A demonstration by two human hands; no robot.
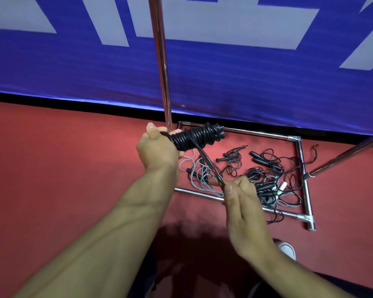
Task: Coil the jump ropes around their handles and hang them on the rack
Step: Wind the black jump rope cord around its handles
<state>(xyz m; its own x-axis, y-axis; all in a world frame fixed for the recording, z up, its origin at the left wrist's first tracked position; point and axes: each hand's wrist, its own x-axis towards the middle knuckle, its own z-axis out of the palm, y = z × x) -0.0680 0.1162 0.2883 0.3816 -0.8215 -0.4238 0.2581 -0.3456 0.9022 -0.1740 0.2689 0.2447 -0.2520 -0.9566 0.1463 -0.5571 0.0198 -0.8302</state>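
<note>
Above the red floor point(52, 168), left hand point(157, 150) grips black rope-wound handles point(194, 137); right hand point(243, 203) pinches the trailing black rope point(211, 168). Below, probably several loose black and grey jump ropes point(265, 175) lie tangled inside chrome tube rack base point(302, 168).

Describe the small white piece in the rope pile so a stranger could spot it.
Find the chrome rack base on the red floor. Inside its frame lies a tangle of jump ropes. The white piece sits near the pile's right side, the only white part among black handles and thin cords.
</note>
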